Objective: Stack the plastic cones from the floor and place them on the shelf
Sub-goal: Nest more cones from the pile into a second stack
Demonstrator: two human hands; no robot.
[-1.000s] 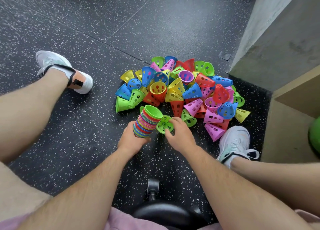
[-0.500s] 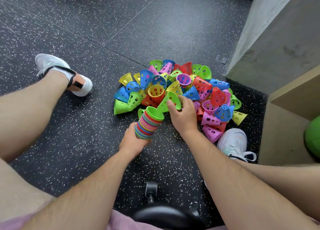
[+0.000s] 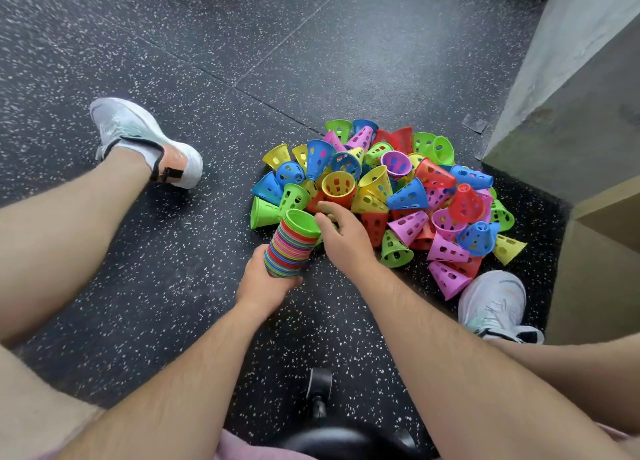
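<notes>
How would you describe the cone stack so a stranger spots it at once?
Find the cone pile on the dark floor. At its near left edge the left hand grips the stack. It alone is nested: striped rims, green cone on top.

left hand (image 3: 265, 285): fingers curled, grips cone stack (image 3: 291, 248) from below | right hand (image 3: 346, 240): palm down, fingers loosely extended, holds nothing | forearms bare, reaching forward

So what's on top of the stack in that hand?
A green cone tops the stack, open end up, and nothing shows inside it. The right hand is beside its rim. The left hand covers the stack's bottom, so its lowest cone cannot be seen.
</notes>
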